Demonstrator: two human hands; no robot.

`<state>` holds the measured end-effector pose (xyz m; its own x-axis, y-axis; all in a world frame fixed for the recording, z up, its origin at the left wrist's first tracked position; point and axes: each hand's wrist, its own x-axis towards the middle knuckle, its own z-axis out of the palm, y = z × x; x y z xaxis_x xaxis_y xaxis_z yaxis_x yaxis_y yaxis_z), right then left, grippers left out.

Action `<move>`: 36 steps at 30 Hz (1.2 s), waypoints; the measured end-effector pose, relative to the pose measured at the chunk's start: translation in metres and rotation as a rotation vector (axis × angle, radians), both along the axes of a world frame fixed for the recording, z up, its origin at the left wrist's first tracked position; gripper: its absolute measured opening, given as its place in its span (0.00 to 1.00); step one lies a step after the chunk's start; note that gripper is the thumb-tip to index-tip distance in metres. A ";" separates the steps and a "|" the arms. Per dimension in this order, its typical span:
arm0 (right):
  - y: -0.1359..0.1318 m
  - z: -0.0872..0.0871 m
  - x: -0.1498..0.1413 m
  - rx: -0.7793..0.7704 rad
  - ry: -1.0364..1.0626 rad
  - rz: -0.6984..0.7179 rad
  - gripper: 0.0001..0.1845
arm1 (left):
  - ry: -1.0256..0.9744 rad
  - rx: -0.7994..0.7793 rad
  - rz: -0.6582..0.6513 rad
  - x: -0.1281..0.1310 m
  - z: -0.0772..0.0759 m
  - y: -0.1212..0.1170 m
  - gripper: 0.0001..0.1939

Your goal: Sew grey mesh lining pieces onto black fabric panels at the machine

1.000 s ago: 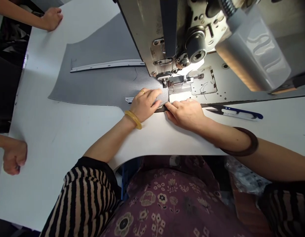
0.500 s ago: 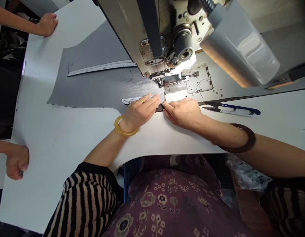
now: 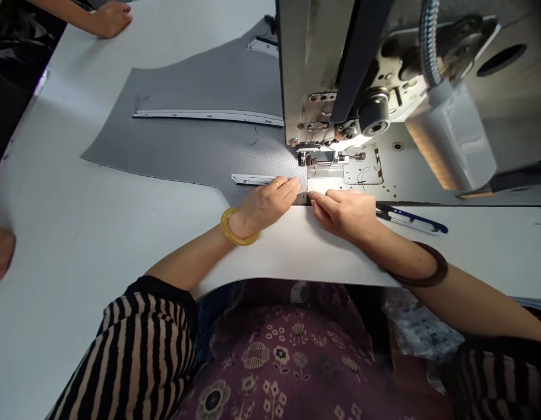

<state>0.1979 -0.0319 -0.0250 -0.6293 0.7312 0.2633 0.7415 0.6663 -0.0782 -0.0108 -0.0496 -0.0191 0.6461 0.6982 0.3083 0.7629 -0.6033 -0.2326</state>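
Observation:
My left hand [image 3: 270, 205] lies flat on a grey fabric panel [image 3: 187, 146], fingers stretched out and close together. Its fingertips are just in front of the presser foot [image 3: 302, 157] of a sewing machine [image 3: 309, 70]. A white strip [image 3: 248, 179] on the panel runs partly under that hand. My right hand [image 3: 345, 214] has its fingers bent and closed, with the index fingertip at the panel's right edge; whatever lies under the fingers is hidden. Longer white strip [image 3: 200, 115] crosses the panel farther back, with a loose thread [image 3: 255, 137] near it.
Thread snips [image 3: 413, 220] with a blue handle lie right of my right hand. A lamp [image 3: 454, 140] hangs over the machine bed. Another person's hand [image 3: 113, 18] rests at the table's far left, and a second hand [image 3: 0, 252] shows at the left edge. The white table [image 3: 99, 245] curves inward before me.
The view has shifted, so the machine and my hands appear farther right. My hands keep nearly the same place on the panel. The nearer hand at left is now partly out of view.

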 end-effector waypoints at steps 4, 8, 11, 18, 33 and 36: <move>0.002 -0.001 0.002 0.049 -0.007 0.032 0.21 | -0.033 0.023 0.023 0.003 -0.004 0.000 0.17; 0.002 -0.001 0.001 0.039 0.007 0.022 0.20 | -0.075 0.082 0.015 0.001 -0.007 0.005 0.15; 0.002 0.001 -0.001 -0.011 -0.022 0.019 0.21 | -0.134 0.107 -0.010 -0.002 -0.007 0.007 0.14; 0.006 0.006 -0.007 -0.204 -0.071 -0.024 0.24 | -0.180 0.208 -0.100 -0.004 -0.010 0.008 0.11; 0.012 0.004 0.001 -0.099 -0.076 0.188 0.24 | -0.081 0.082 0.084 0.013 -0.003 0.001 0.18; 0.011 0.005 0.004 -0.095 -0.112 0.241 0.23 | -0.059 0.018 0.094 0.013 0.000 0.000 0.18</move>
